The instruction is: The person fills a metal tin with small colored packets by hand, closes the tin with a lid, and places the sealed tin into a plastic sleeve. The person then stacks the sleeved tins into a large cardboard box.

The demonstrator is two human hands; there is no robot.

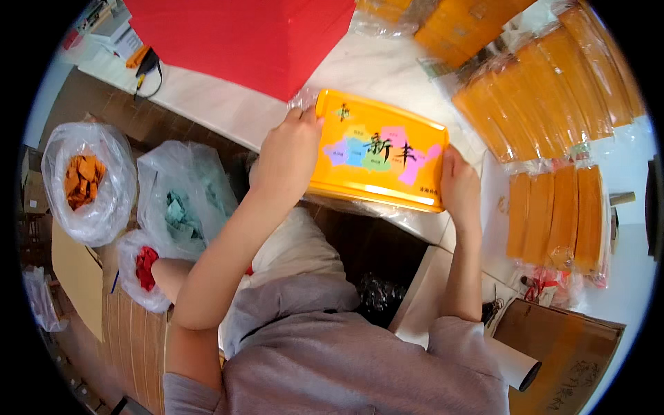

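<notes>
An orange-yellow rectangular box (381, 150), printed with a coloured map and writing, is between my two hands, tilted at the near edge of the marble-patterned table (373, 67). My left hand (290, 150) grips its left edge, with the fingers partly hidden behind it. On the right edge closes my right hand (460, 181), its fingers curled around the side. Clear plastic film shows under the box's lower edge and by its upper left corner. Just beyond my left hand lies a large red sheet or panel (249, 41).
Stacks of orange packs in clear film (534, 93) stand at the right, more (555, 218) below them. Clear bags at the left hold orange pieces (83, 179), green pieces (181, 212) and red pieces (147, 267). A cardboard box (565, 353) stands lower right.
</notes>
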